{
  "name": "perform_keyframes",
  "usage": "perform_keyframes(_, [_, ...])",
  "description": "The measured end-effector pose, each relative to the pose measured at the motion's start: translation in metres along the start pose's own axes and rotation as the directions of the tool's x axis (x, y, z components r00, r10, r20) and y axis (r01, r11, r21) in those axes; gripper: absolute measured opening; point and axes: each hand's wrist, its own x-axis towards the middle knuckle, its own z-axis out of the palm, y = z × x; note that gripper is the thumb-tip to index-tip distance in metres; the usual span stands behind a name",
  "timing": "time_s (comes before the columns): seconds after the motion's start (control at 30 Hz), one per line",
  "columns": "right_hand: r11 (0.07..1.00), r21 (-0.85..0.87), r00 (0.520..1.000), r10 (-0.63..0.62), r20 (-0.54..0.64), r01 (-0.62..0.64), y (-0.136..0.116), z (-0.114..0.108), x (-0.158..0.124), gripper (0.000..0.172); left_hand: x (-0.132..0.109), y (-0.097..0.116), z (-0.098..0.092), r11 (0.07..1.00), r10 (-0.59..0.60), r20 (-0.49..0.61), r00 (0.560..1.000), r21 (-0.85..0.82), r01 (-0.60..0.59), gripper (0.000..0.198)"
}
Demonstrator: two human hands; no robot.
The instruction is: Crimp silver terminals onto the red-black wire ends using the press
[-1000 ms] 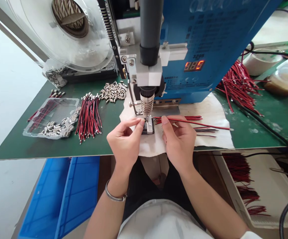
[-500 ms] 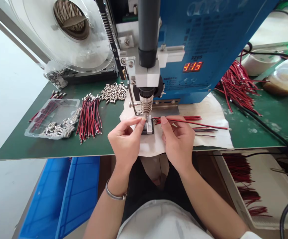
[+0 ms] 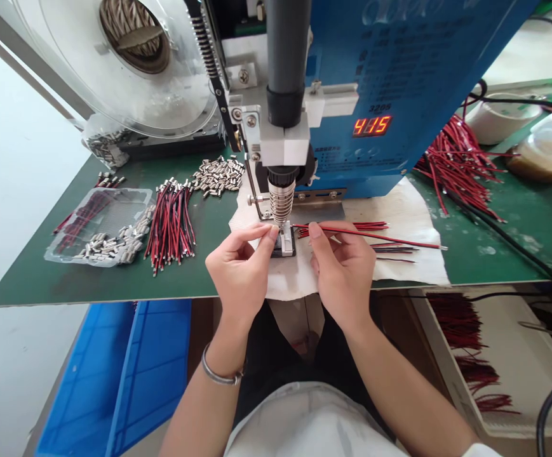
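Note:
My left hand (image 3: 239,270) is closed in a pinch at the left side of a small fixture (image 3: 286,244); whatever lies between thumb and finger is hidden. Just above the fixture hangs the soldering iron's coiled, spring-like tip (image 3: 282,204). My right hand (image 3: 345,276) pinches a thin red wire (image 3: 394,239), whose left end points at the fixture and whose tail reaches out to the right. More red and black wires (image 3: 390,247) lie beneath and beside that hand on a white cloth (image 3: 428,254).
A blue machine (image 3: 390,70) with a red 415 display stands behind. On the left are a pile of small metal motors (image 3: 218,176), a bundle of red-black wires (image 3: 171,222) and a clear plastic tray (image 3: 61,257). More red wires (image 3: 457,165) lie right; blue bins (image 3: 152,374) sit below.
Both hands keep nearly the same place and grip. The whole view has shifted very slightly.

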Motion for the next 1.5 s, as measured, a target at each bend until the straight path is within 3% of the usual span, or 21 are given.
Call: perform_keyframes(1.5, [0.999,-0.032,1.0,-0.018,-0.009,0.018,-0.0001,-0.0001,0.0004,0.022,0.0011,-0.0005,0.0014,1.0,-0.02,0.008,1.0,-0.006,0.02,0.005])
